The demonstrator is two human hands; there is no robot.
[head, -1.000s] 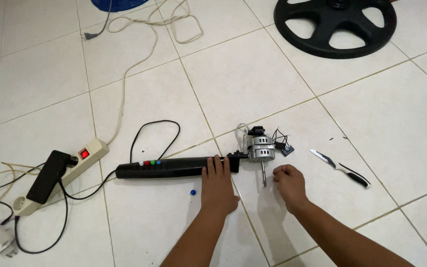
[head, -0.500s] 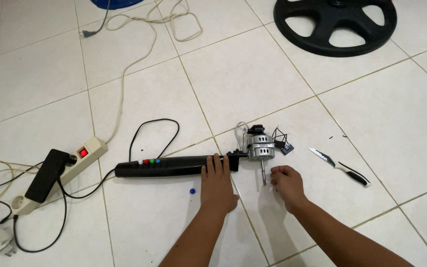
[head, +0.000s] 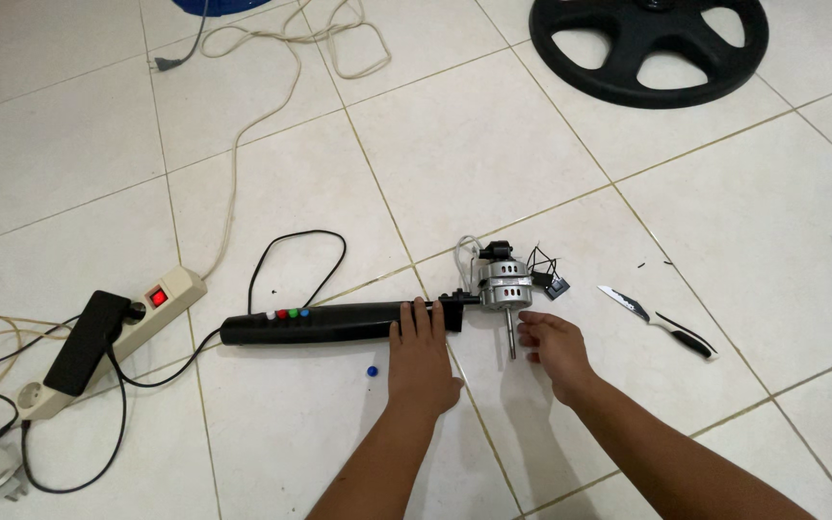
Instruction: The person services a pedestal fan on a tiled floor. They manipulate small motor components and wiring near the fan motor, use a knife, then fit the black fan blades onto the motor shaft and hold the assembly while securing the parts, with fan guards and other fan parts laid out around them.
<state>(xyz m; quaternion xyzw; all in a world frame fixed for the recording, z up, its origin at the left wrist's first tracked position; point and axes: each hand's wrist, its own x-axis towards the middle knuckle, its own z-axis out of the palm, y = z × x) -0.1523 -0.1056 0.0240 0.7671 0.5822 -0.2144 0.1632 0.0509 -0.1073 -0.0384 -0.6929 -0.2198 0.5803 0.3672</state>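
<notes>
The left hand (head: 423, 358) is lying palm-down, fingers (head: 414, 318) straight and pressed together, on the right end of a long black plastic housing (head: 334, 324) carrying four small coloured buttons. This housing is lying flat on the glossy white tiled floor (head: 493, 154), joined at its right end to a silver cylindrical metal motor (head: 503, 282). The right hand (head: 553, 349) is resting just right of the motor's thin steel shaft (head: 511, 337), fingers loosely curled, tips touching it. A black-handled knife (head: 657, 320) is lying further right.
</notes>
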